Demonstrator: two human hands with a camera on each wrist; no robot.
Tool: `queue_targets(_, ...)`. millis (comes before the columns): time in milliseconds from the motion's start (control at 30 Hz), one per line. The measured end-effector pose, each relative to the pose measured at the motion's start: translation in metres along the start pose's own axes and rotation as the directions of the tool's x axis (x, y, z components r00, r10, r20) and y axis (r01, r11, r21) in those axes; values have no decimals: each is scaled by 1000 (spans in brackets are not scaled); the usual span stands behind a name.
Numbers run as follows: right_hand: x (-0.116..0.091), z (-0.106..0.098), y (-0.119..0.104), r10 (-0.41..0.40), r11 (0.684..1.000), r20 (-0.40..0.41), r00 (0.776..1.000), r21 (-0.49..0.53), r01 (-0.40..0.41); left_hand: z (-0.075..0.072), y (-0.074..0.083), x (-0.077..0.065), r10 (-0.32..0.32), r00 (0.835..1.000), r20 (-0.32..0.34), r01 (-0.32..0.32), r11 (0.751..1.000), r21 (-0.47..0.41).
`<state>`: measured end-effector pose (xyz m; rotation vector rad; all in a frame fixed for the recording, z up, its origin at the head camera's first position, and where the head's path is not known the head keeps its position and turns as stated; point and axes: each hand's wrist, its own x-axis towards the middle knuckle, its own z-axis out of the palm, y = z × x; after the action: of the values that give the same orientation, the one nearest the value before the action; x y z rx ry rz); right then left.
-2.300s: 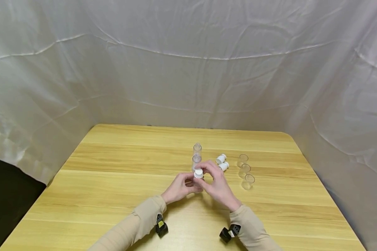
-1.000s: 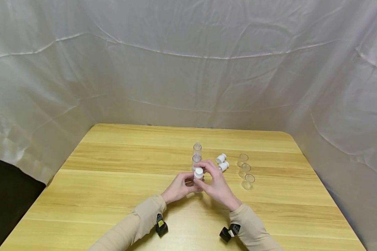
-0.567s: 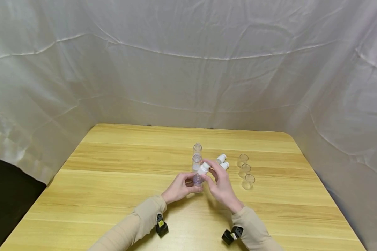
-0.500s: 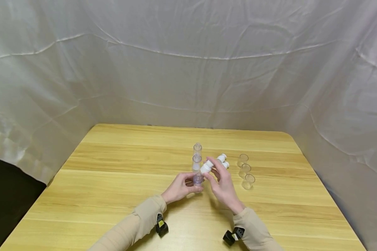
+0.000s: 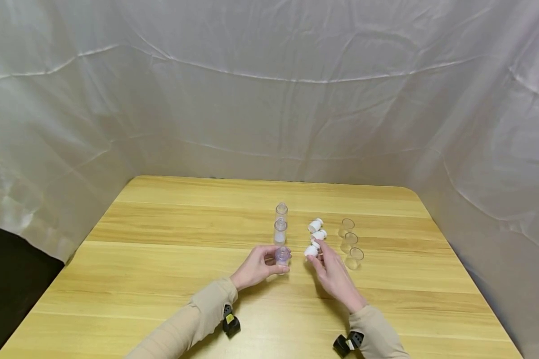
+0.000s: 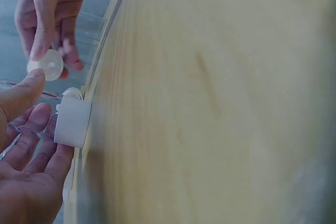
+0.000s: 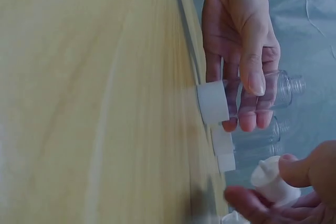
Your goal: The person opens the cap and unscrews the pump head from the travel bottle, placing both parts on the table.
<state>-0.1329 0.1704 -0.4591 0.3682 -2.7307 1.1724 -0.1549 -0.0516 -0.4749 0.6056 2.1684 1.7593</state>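
My left hand point(image 5: 257, 268) grips a clear bottle point(image 5: 283, 255) that stands upright on the table, its open threaded neck pointing up. A white base point(image 7: 212, 102) shows at the bottle's lower end in the right wrist view. To the right, my right hand point(image 5: 334, 274) pinches a white bottle top point(image 5: 312, 250) between thumb and fingers, tilted and low over the table. Just beyond it lie two more white tops, the nearer top point(image 5: 319, 235) and the farther top point(image 5: 316, 225). Behind the gripped bottle stand a second clear bottle point(image 5: 280, 234) and a third bottle point(image 5: 281, 212).
Three clear caps stand in a row right of the white tops: the near cap point(image 5: 354, 259), the middle cap point(image 5: 349, 243) and the far cap point(image 5: 347, 228). They rest on a wooden table point(image 5: 161, 224) with a pale sheet point(image 5: 269, 99) hung around it.
My right hand has lifted the white top off the bottle's neck and carried it right, beside the other white tops. My left hand has kept its grip on the bottle in place.
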Motion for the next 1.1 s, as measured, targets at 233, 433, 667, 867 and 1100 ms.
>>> queue_targets(233, 0, -5, 4, 71, 994, 64, 995, -83, -66, 0, 1, -1, -5, 1000, -1, 5, 1000, 3)
queue_targets(433, 1, -8, 7, 115, 982, 95, 989, -163, -99, 0, 2, -2, -6, 1000, -6, 5, 1000, -9)
queue_targets(667, 4, -9, 8, 118, 967, 104, 988, -239, -91, 0, 2, -1, -2, 1000, -6, 2, 1000, -15)
queue_targets(867, 4, -12, 7, 118, 964, 97, 988, -249, -90, 1, 1, -1, -3, 1000, -4, 3, 1000, -22)
queue_targets(1100, 4, -11, 9, 125, 966, 97, 987, -240, -99, 1, 1, -1, -6, 1000, -5, 6, 1000, -16)
